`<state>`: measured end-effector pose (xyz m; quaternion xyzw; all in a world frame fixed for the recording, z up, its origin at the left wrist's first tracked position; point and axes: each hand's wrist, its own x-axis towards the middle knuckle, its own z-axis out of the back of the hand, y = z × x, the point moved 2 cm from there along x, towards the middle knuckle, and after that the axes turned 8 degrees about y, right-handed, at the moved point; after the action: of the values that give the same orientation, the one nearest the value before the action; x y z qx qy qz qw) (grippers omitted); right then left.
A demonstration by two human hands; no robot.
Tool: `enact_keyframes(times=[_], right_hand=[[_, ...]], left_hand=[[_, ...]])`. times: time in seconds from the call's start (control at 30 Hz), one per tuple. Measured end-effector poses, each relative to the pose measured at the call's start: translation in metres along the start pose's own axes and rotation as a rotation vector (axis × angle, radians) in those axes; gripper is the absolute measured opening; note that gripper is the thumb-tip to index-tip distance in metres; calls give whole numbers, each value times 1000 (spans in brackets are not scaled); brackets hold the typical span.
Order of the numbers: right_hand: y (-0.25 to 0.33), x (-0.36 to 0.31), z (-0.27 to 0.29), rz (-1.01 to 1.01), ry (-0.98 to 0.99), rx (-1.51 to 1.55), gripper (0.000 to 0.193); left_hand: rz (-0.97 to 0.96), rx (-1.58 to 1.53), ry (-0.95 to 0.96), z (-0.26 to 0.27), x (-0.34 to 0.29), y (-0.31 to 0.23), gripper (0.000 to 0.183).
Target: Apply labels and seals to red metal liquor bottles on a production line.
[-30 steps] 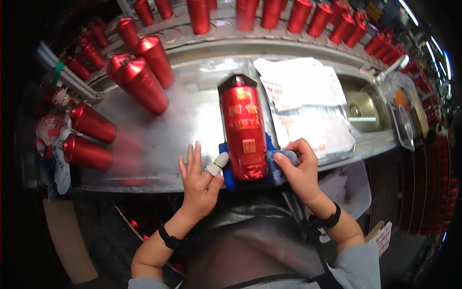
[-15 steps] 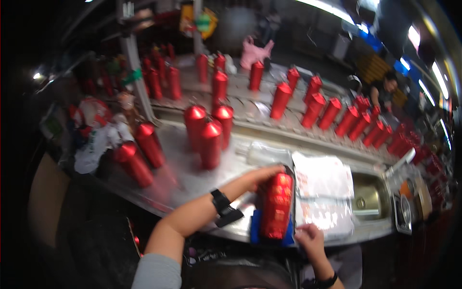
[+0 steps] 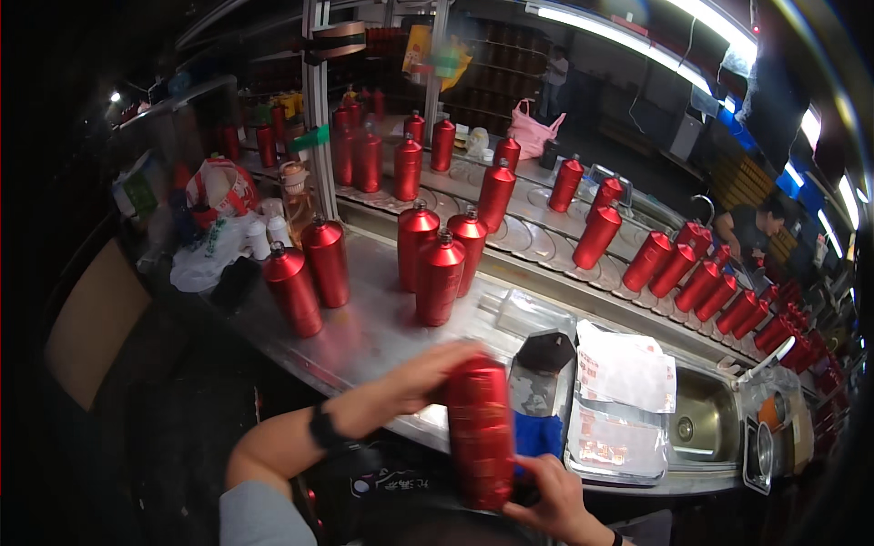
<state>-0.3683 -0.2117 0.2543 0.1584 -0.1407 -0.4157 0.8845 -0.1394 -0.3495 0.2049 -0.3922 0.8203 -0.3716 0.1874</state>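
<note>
A shiny red bottle [image 3: 480, 428] is held tilted at the near edge of the metal table, slightly blurred. My left hand [image 3: 430, 371] is closed around its upper end, whose top is hidden. At the bottle's lower right end, my right hand [image 3: 553, 499] grips the base between thumb and fingers. Beside the bottle lies a blue cloth-like piece [image 3: 539, 435], with a dark angular block [image 3: 544, 350] just beyond it. To the right rest white printed sheets in clear plastic [image 3: 624, 437].
Several red bottles stand on the metal table [image 3: 373, 350], including a front one [image 3: 441, 280]. Behind runs a conveyor [image 3: 528, 238] carrying more bottles. A steel sink [image 3: 706, 423] lies right. White plastic bags [image 3: 205, 259] sit left. A person [image 3: 751, 232] is at the far right.
Both hands have brought the red bottle left and nearer to me, off the blue piece. My right hand now grips its base. The view has shifted, so the surroundings appear farther right.
</note>
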Motion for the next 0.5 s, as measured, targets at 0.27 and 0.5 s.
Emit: enact_keyframes(times=[0.27, 0.5], right_hand=[[-17, 41, -7, -124, 20, 228, 53], [-51, 63, -53, -191, 106, 446, 41]], left_hand=[[-791, 420, -940, 57, -291, -107, 30], [-1112, 892, -1983, 115, -553, -116, 30]])
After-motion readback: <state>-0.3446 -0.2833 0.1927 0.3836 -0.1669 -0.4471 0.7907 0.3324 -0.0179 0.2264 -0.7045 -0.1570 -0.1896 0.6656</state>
